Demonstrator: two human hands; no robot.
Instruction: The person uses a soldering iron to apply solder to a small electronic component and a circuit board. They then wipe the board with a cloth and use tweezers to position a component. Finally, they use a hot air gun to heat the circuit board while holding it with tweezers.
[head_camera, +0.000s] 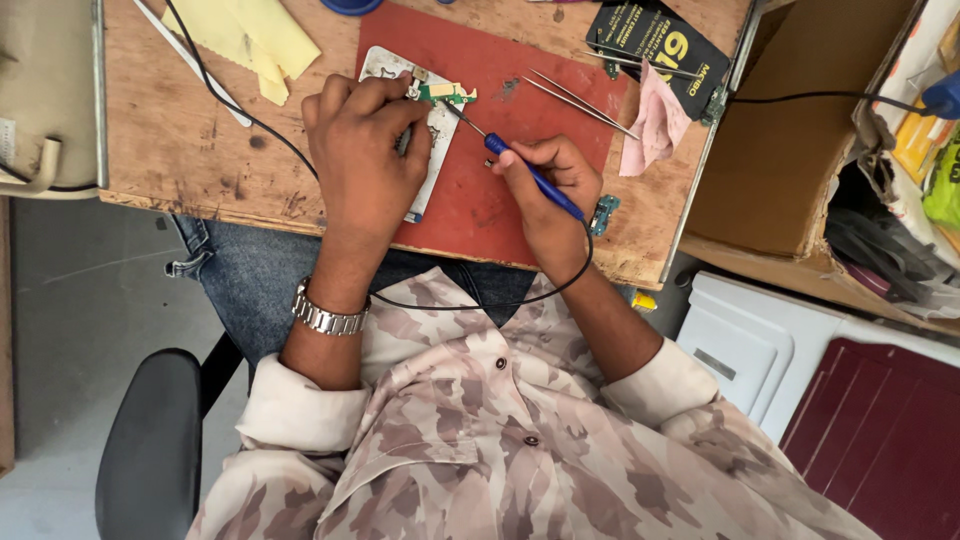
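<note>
Head view, left hand (365, 150) fingers pressing phone frame (432, 150), right hand (548, 190) fingers clamped on soldering iron (530, 175), tweezers (585, 102) beside on red mat (520, 80).

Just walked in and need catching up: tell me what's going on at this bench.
A person seated at a wooden table works over a red mat. The left hand presses down a white phone body and steadies a small green circuit board. The right hand holds a blue-handled soldering iron, tip at the board. Tweezers lie nearby, unused.
</note>
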